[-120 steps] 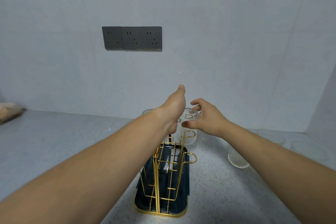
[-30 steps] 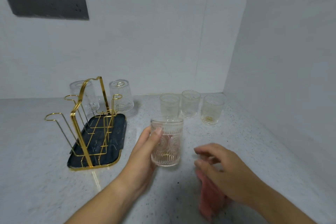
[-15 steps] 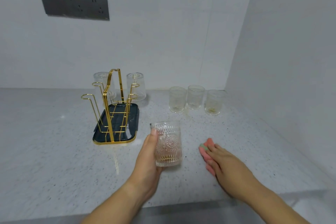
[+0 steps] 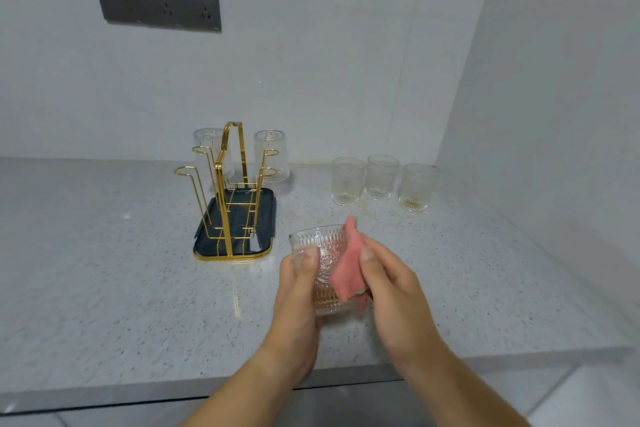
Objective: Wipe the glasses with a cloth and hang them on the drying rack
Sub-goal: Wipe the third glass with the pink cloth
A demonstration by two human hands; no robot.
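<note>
A patterned glass (image 4: 320,267) is being held over the counter (image 4: 104,270), near its front edge, by the left hand (image 4: 298,291), whose thumb and fingers are curled round its side. A pink cloth (image 4: 348,263) is being pressed against the right side of the glass by the right hand (image 4: 391,288), with the thumb pinching the cloth from the front (the other fingers are hidden behind cloth and glass). The wiping step is judged to be under way on this glass.

On the rack (image 4: 230,191), set to the left and further back, two glasses (image 4: 272,154) are being kept upside down on the rear prongs, so these are taken as done. The front prongs are bare. Three glasses (image 4: 382,177) are standing upright in a row by the back corner, well apart from the rack, and are judged to be waiting for the cloth. The task is therefore being reckoned as under halfway, with one glass in hand and three to follow, each to be wiped and hung.
</note>
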